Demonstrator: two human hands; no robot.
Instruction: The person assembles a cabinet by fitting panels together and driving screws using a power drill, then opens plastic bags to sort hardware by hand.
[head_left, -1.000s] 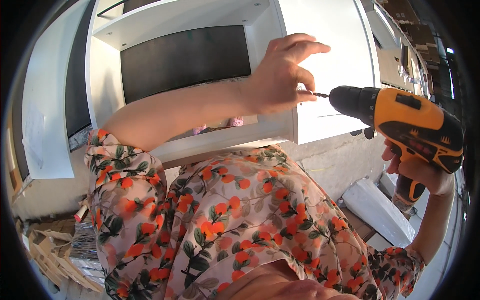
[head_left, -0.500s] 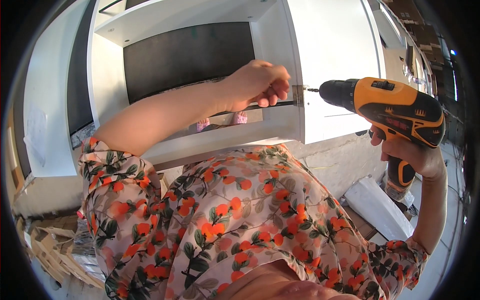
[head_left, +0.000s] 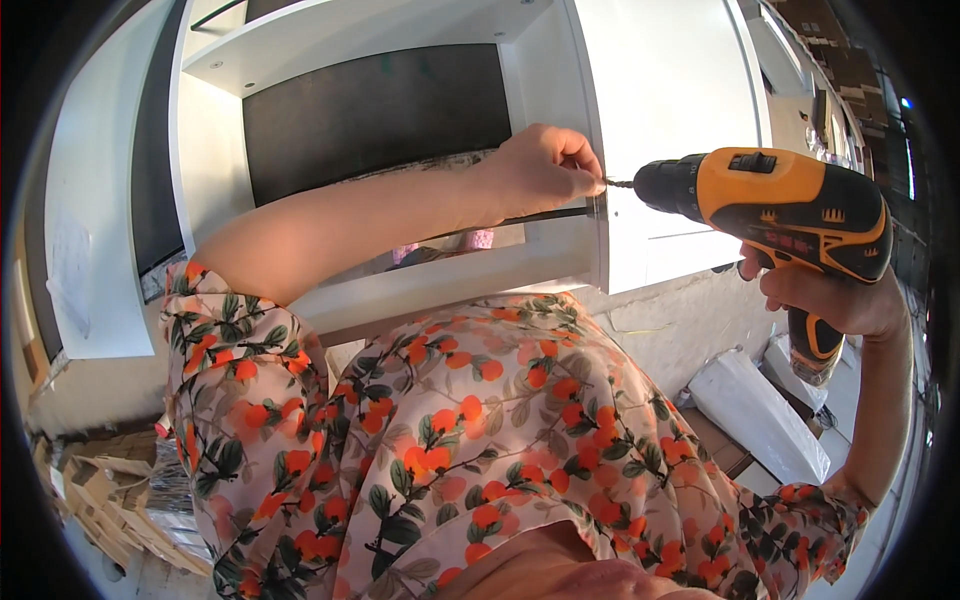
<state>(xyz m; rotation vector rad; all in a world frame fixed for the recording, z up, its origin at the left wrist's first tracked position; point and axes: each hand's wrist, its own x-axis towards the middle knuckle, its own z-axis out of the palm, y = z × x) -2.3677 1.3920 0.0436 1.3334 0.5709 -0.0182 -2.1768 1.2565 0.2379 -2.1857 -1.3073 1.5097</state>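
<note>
A yellow-and-black cordless drill (head_left: 800, 190) lies nearly level on the right, its chuck pointing left. My right hand (head_left: 835, 298) is closed round its grip. From the chuck sticks a thin dark bit (head_left: 621, 184), which reaches the edge of a white cabinet panel (head_left: 670, 90). My left hand (head_left: 550, 172) comes across the open cabinet bay from the left. Its thumb and finger are pinched together at the bit's tip, by the panel's edge. Whatever lies between those fingertips is too small or hidden to name.
White shelving frames with a dark back panel (head_left: 380, 115) stand ahead. A white side panel (head_left: 95, 200) rises at far left. Flattened cardboard (head_left: 105, 505) lies at lower left. Wrapped white packages (head_left: 760, 415) rest on the floor at lower right. Pink footwear (head_left: 478, 239) shows through the frame.
My left hand has moved right to the bit's tip, and its loosely curled fingers now pinch. The drill has shifted only slightly, still in my right hand.
</note>
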